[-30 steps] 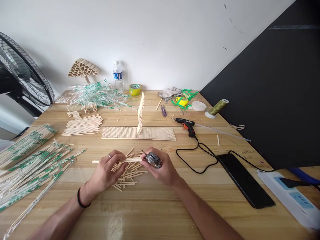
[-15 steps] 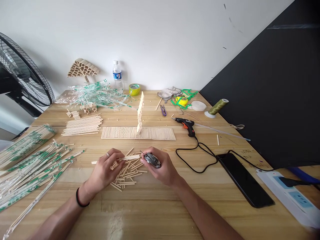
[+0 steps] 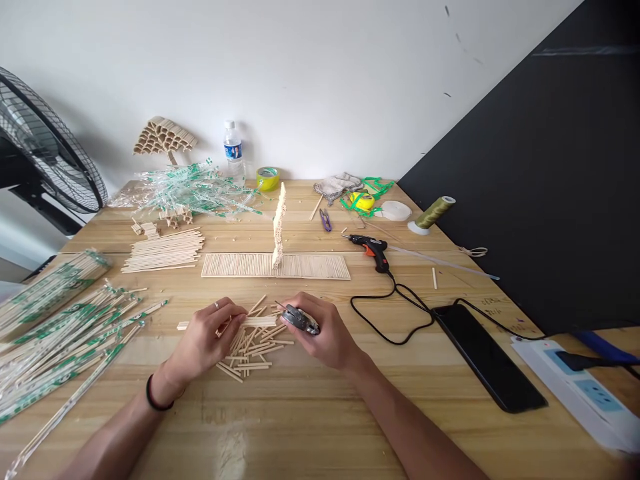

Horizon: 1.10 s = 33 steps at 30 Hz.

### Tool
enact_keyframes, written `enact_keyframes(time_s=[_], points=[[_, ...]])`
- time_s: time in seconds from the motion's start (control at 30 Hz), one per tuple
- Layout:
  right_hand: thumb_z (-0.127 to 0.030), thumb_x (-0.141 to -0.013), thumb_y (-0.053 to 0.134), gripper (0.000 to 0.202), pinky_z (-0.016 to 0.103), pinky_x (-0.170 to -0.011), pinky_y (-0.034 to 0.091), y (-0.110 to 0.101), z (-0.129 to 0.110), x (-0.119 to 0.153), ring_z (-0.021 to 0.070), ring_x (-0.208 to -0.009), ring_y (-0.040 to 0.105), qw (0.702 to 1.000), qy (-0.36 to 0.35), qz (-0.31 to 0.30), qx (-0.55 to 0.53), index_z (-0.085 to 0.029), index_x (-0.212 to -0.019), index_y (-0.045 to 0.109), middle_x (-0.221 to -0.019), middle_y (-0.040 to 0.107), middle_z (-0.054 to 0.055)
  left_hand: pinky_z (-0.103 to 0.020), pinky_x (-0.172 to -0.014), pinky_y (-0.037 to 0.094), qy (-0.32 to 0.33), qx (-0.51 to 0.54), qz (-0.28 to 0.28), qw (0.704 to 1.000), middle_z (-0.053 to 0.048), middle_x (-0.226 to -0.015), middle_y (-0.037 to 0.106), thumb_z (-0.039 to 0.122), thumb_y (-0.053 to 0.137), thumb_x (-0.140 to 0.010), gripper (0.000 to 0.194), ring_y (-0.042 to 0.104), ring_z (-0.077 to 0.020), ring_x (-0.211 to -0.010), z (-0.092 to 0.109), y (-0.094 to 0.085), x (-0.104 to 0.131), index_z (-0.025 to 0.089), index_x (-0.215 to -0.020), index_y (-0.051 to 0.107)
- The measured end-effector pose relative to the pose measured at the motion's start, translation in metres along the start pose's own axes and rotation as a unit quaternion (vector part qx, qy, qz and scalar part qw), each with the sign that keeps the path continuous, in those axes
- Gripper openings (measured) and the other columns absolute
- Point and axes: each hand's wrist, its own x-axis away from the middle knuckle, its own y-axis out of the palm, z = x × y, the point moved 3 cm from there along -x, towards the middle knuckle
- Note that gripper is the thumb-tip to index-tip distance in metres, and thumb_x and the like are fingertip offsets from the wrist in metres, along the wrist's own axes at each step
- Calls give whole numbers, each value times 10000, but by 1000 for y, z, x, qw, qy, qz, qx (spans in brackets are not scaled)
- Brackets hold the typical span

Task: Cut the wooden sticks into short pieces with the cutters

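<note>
My left hand pinches a few thin wooden sticks that stick out to its right, with their other ends showing left of the hand. In my right hand is a grey metal cutting tool, its tip just right of the stick ends and apart from them. Beneath and between both hands lies a loose pile of short cut sticks. Behind them is a long flat strip of sticks with a jagged upright stick piece standing on it.
A black glue gun with its cable and a black phone lie at the right, near a power strip. Wrapped sticks fill the left side. Loose long sticks, a bottle and tape sit farther back.
My left hand has shifted slightly left with the sticks, opening a gap between their ends and the tool. My right hand has barely moved.
</note>
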Motion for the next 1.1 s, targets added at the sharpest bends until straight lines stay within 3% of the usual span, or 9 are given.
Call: enact_keyframes(time_s=[0.2, 0.5, 0.63, 0.73, 0.83, 0.97, 1.03, 1.1], points=[[-99, -859, 649, 168, 266, -643, 387, 0, 1, -1, 148, -676, 518, 1000, -2, -1, 27, -218, -762, 580, -732, 558, -17, -204, -570, 473, -91, 22, -20, 995, -18, -799, 700, 256, 562, -1042, 190, 617, -109, -651, -8, -2, -1, 178, -955, 712], [-77, -820, 613, 145, 256, -639, 342, -2, 0, 1, 129, -648, 458, 1000, 1, -1, 22, -211, -777, 575, -708, 487, -37, -227, -600, 439, -132, -12, -3, 991, -10, -798, 674, 354, 544, -1049, 258, 578, -121, -654, -15, -7, -2, 200, -926, 711], [-101, -820, 605, 140, 260, -625, 324, -2, 2, 1, 131, -639, 444, 1000, -2, -7, 27, -211, -749, 552, -694, 487, -34, -254, -657, 449, -146, -87, 42, 985, -24, -861, 659, 466, 658, -941, 280, 601, -159, -731, -41, -25, -2, 196, -1010, 691], [-109, -828, 596, 184, 261, -611, 308, -1, 3, 2, 128, -618, 430, 999, -8, -11, 33, -214, -700, 514, -664, 465, -39, -270, -605, 375, -230, -191, 102, 949, 11, -675, 564, 458, 615, -907, 275, 523, -157, -603, -71, -46, 3, 206, -796, 606], [-111, -834, 595, 224, 260, -595, 294, 0, 3, 2, 126, -598, 417, 999, -14, -12, 41, -219, -674, 482, -638, 439, -45, -284, -563, 296, -318, -246, 103, 910, 24, -566, 483, 473, 591, -870, 344, 447, -160, -526, -95, -58, 9, 224, -662, 477], [-126, -853, 586, 209, 262, -604, 315, -2, 4, 1, 135, -608, 447, 999, -16, -5, 43, -221, -686, 502, -640, 482, -35, -284, -619, 383, -327, -221, 89, 914, -7, -694, 621, 457, 579, -851, 242, 589, -201, -639, -104, -51, 10, 221, -872, 630], [-140, -865, 577, 226, 266, -611, 322, -3, 6, 0, 139, -611, 460, 999, -7, -2, 48, -222, -673, 490, -638, 496, -29, -285, -661, 442, -321, -207, 86, 920, -22, -765, 677, 450, 573, -858, 291, 646, -215, -706, -105, -44, 10, 212, -1008, 648], [-164, -880, 562, 256, 268, -612, 325, -1, 9, 0, 140, -605, 467, 999, 8, -4, 52, -225, -654, 458, -633, 499, -25, -292, -673, 474, -318, -196, 83, 924, -41, -789, 708, 462, 563, -876, 287, 670, -226, -729, -104, -38, 10, 206, -982, 641]])
